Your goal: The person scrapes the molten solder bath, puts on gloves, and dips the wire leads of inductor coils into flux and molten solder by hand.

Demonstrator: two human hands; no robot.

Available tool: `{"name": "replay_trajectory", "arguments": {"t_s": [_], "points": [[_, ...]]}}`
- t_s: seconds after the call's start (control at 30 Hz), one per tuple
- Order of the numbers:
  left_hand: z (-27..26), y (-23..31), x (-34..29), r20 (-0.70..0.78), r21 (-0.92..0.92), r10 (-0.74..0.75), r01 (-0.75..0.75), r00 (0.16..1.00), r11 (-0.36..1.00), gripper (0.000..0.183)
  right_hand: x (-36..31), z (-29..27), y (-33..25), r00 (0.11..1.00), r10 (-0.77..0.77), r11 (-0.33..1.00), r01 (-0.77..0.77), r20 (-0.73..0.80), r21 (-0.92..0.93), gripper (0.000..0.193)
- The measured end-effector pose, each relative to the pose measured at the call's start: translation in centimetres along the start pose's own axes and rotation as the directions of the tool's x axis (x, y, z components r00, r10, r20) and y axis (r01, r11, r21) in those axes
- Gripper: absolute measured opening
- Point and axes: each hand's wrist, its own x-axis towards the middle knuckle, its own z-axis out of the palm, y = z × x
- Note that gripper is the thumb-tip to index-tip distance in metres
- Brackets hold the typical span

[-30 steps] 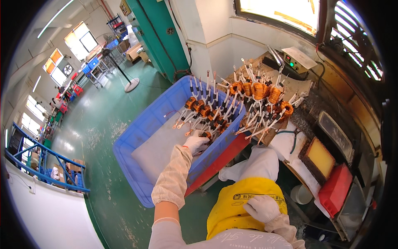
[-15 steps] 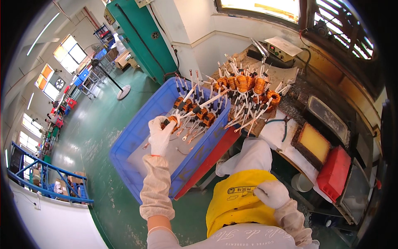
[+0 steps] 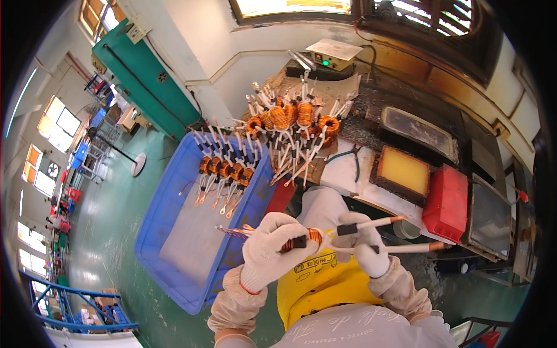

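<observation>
In front of my yellow apron (image 3: 316, 272), both gloved hands hold one copper-wound toroidal coil (image 3: 315, 236) with black bands. My left hand (image 3: 270, 246) is closed around the coil body; thin wire ends stick out past it on the left. My right hand (image 3: 370, 255) grips the coil's white-sleeved leads (image 3: 380, 223), whose copper-coloured tips point right. Its fingers are partly blurred. Left of my hands, a blue plastic bin (image 3: 152, 232) holds a row of similar coils (image 3: 223, 169) on a pale liner, leads upward and downward.
More coils (image 3: 282, 117) are heaped on the workbench, beside pliers (image 3: 355, 159). Farther right are a pot of yellowish material (image 3: 404, 170), a dark-rimmed tray (image 3: 416, 132) and a red box (image 3: 445, 203). A control box (image 3: 332, 55) with a green light stands at the back.
My left hand has come out of the bin with a coil and moved right, toward my body. My right hand has risen from the apron and taken the leads. The view has shifted right.
</observation>
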Motion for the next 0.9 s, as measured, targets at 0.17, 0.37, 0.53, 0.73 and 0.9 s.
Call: {"name": "replay_trajectory", "arguments": {"t_s": [0.17,0.37,0.53,0.73,0.9], "points": [[2.8,-0.4,0.2,0.042,-0.234,0.034,-0.023,0.999,0.972,0.031,-1.6,-1.8,0.8,0.998,0.032,0.895,-0.008,-0.047,0.446,0.057],[3.9,0.1,0.0,0.041,-0.247,-0.05,0.059,0.998,0.967,0.03,-2.1,-2.2,1.5,0.999,0.008,0.993,-0.003,-0.045,0.12,0.066],[4.3,1.3,1.0,0.15,-0.236,0.119,-0.081,0.981,0.968,0.03,-1.6,-1.3,4.4,1.0,-0.015,0.867,0.003,-0.019,-0.498,0.079],[5.1,1.9,1.9,0.06,0.026,0.211,-0.213,0.976,0.977,0.039,-1.3,-1.1,6.1,0.952,-0.023,0.992,-0.015,-0.307,-0.123,0.057],[4.2,-1.8,0.6,-0.274,-0.142,-0.028,-0.011,0.961,0.99,0.041,-1.6,-3.2,3.4,0.941,-0.031,0.999,0.039,-0.337,0.018,0.033]]}}
